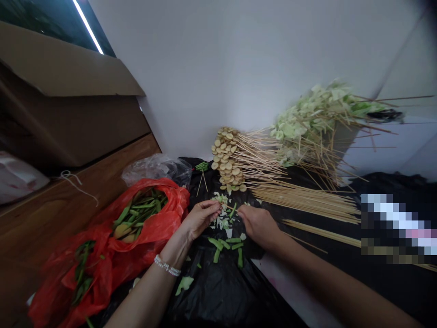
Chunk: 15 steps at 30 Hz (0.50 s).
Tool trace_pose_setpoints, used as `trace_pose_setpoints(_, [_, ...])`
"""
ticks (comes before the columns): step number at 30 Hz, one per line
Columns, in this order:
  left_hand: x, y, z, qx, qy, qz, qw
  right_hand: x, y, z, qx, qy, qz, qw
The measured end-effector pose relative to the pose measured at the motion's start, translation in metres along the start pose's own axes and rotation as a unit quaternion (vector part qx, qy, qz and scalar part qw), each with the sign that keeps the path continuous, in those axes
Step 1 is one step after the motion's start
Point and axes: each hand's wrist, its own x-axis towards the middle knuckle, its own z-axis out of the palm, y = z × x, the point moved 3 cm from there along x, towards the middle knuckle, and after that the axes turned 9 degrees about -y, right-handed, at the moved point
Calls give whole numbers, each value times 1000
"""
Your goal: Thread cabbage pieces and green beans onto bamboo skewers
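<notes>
Head view: red bag (169, 193) of greens (143, 210)

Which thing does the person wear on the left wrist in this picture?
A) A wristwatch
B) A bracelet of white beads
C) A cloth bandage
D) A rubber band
B. The bracelet of white beads sits around the wrist just behind the left hand, and no other band shows there.

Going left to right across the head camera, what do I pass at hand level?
Red bag → left hand → chopped greens → right hand → skewers
</notes>
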Motion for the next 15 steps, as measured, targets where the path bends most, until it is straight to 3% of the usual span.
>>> trace_pose_setpoints(8, [-2, -17, 13, 42, -44, -22, 998, -1, -8, 3, -35, 45, -48, 997])
trace_pose_setpoints(15, [-2, -11, 10, 118, -48, -2, 992, 1, -4, 1, -28, 38, -28, 999])
